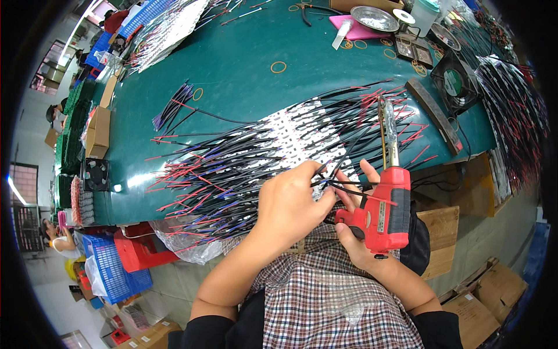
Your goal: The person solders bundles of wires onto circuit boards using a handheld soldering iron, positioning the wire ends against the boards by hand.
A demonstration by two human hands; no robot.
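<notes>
My left hand (290, 200) pinches black wires (332, 181) just above the near edge of a white panel (299, 131) lying on the green table. The panel carries rows of small dark marks. Many black wires with red or purple-blue ends (221, 171) fan out from both its sides. My right hand (357, 247) grips a red-and-black soldering gun (386, 212), whose long metal barrel points away from me. Its raised fingers are close to the pinched wires, and some wires run across in front of the gun. My left fingertips partly hide the wire ends.
A dark bar (433, 116) and a black fan (454, 84) sit at the right. Rubber bands (278, 67), a metal dish (375, 18) and a pink pad (356, 30) lie farther back. A small wire bundle (173, 106) is left of the panel. Wired panels (168, 35) lie far left.
</notes>
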